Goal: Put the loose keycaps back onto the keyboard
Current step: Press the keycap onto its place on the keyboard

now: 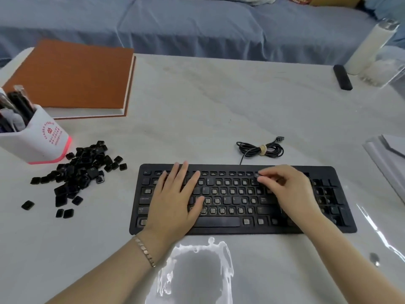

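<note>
Early stage: keyboard [230, 168] is mostly bare switches, few caps seated. Pile of loose keycaps [81, 170] sits left of it on the tabletop [197, 106]. Left hand [175, 200] lies flat on the keyboard, fingers straight. Right hand [289, 189] fingers pinch one keycap [256, 175] at the top rows, apparently not seated yet.

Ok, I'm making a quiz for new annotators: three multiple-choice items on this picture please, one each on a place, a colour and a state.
1. The pile of keycaps lies: A) left of the keyboard B) right of it C) on it.
2. The book cover is: A) blue B) orange-brown C) green.
3. The right hand: A) lies flat B) makes an empty fist C) pinches a keycap.
Answers: A, the pile sits on the table off the keyboard's left end; B, the cover is plainly that colour; C, its fingertips close on one keycap.
</note>
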Available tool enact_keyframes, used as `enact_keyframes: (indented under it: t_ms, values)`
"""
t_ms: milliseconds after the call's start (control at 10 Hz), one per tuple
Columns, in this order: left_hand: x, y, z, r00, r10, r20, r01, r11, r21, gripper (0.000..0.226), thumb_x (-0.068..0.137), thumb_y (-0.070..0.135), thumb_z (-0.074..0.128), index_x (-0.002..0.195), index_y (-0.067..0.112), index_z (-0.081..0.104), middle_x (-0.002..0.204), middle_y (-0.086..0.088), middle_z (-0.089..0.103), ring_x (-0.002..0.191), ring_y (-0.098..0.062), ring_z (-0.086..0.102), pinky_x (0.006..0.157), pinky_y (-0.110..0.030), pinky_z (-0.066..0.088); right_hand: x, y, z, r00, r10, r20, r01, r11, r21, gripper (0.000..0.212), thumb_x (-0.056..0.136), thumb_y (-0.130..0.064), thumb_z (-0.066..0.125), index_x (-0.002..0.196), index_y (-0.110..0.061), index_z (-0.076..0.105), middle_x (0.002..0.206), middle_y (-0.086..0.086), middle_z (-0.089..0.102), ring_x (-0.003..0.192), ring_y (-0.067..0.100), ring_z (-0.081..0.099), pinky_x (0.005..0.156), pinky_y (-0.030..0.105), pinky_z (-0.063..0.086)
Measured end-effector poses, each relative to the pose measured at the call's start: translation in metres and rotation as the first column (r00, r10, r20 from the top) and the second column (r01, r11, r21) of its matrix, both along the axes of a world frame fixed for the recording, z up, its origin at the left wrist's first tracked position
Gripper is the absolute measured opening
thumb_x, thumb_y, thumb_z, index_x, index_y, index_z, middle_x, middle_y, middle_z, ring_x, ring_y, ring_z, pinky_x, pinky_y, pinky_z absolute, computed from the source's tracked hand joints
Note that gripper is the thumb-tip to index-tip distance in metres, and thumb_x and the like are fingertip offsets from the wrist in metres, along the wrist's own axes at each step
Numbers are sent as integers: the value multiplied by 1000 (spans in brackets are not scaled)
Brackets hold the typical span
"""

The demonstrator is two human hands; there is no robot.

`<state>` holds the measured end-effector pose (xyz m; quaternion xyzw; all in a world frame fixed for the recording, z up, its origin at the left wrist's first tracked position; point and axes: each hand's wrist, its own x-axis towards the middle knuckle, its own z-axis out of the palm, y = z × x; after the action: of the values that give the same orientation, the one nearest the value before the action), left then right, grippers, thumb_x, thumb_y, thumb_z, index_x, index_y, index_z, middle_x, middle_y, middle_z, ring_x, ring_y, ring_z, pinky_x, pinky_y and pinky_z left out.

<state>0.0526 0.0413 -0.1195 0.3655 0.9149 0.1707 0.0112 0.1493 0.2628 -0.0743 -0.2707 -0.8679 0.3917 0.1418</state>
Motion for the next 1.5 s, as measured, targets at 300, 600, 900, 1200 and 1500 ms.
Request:
enact_keyframes:
  t_ms: [300,600,900,1200,1500]
  values:
    - [-2,1,-5,1000,-2,-31,4,998,64,52,89,43,38,131,17,55,144,-11,44,136,-22,29,111,-41,19,-26,-2,-16,997,51,59,-52,999,13,6,81,-17,69,84,-23,69,81,-15,60,72,-3,54,66,2,37]
    - [-2,1,-7,999,8,-43,-5,997,74,52,89,43,38,131,18,55,145,-10,43,137,-21,29,112,-41,19,-24,2,-17,999,39,35,-40,999,28,6,82,-13,68,85,-18,70,80,-15,59,71,-6,53,67,-1,36]
    - [-2,1,-8,999,7,-49,-4,998,64,53,89,44,37,131,18,55,145,-11,43,136,-23,31,112,-40,18,-21,14,-12,992,95,85,-103,990,98,7,83,-10,66,87,-12,71,77,-19,55,71,-4,52,68,0,35]
    - [-2,1,-7,998,8,-56,-4,997,82,52,89,43,38,130,17,56,144,-11,43,137,-22,29,111,-41,19,-25,12,-16,991,101,93,-113,985,132,7,82,-12,67,86,-16,72,77,-17,54,72,-2,52,68,6,37]
    - [-1,1,-7,999,13,-38,-10,998,68,52,89,44,38,132,19,54,146,-9,42,138,-21,28,113,-39,17,-20,-9,-18,983,88,160,-152,882,445,11,85,-10,63,88,-6,73,84,5,61,82,26,57,66,35,48]
